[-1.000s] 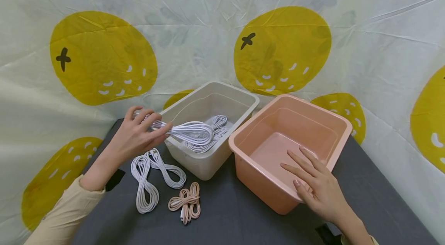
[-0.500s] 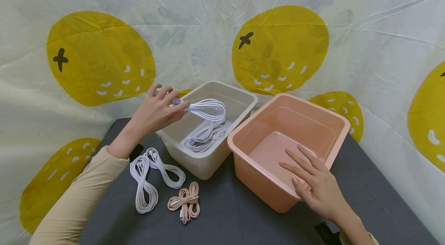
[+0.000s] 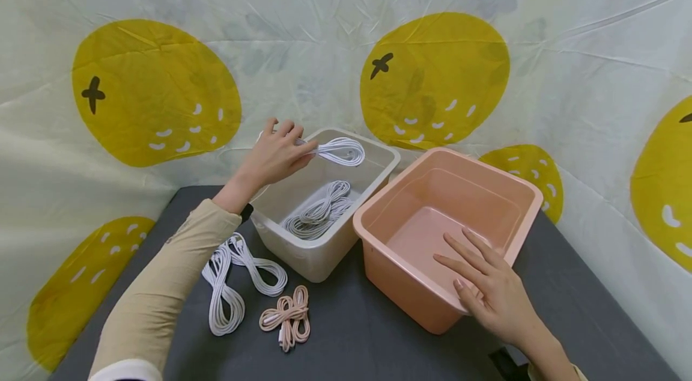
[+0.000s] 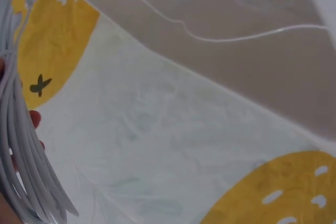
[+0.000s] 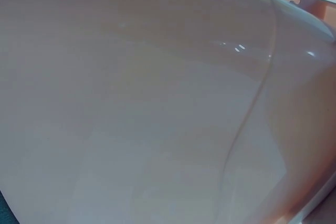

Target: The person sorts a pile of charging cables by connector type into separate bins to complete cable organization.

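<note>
My left hand [image 3: 278,155] grips a coiled white cable [image 3: 342,151] above the far part of the grey bin [image 3: 292,258]. In the left wrist view the same cable [image 4: 23,150] runs down the left edge, bound near its top, with a USB plug showing beside it. Coiled white cable [image 3: 321,213] lies inside the grey bin. My right hand [image 3: 494,291] rests at the near rim of the pink bin [image 3: 411,285], fingers spread and straight over its inside. The right wrist view is filled by the pink bin's wall [image 5: 131,103].
Two bundles of white cable [image 3: 226,303] lie on the dark table [image 3: 346,333] left of the grey bin. A tied pink-beige cable [image 3: 289,316] sits in front of them. Behind the bins hangs a white cloth [image 3: 303,68] with yellow fruit prints.
My left hand has carried the white cable up, right and farther over the grey bin, uncovering more of the cable inside. My right hand has stayed at the pink bin's rim.
</note>
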Available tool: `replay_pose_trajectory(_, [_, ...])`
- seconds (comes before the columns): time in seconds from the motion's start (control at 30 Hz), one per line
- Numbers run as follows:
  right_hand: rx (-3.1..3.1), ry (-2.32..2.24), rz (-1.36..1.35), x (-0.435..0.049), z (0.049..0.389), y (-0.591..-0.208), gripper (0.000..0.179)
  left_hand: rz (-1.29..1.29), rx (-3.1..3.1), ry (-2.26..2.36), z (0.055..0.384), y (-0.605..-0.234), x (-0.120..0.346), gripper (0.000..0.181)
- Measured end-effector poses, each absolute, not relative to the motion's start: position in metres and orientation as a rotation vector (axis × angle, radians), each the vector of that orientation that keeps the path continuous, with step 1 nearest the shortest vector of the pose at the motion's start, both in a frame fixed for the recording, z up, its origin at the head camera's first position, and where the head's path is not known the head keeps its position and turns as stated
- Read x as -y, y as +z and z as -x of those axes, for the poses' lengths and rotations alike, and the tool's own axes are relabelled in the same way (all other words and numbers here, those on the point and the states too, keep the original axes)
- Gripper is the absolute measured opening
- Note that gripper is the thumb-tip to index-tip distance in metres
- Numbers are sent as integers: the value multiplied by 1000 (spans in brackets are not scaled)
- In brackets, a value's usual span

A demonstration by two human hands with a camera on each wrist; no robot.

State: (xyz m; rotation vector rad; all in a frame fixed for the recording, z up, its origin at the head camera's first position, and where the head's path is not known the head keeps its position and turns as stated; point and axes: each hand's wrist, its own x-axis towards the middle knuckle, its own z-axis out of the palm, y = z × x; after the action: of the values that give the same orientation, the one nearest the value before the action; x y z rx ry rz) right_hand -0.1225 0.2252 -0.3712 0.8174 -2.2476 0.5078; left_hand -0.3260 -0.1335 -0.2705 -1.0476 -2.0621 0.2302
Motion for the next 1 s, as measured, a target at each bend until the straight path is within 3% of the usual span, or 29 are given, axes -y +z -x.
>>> replay_pose_trajectory(0.47, [2233,519,-828,-224,122,-372,32,793,2392,242,346,-276,106,21])
replay_pose_trajectory(1.0, [2276,515,-815,-225,121,-371,32,810,2404,161,347,-281,95,25])
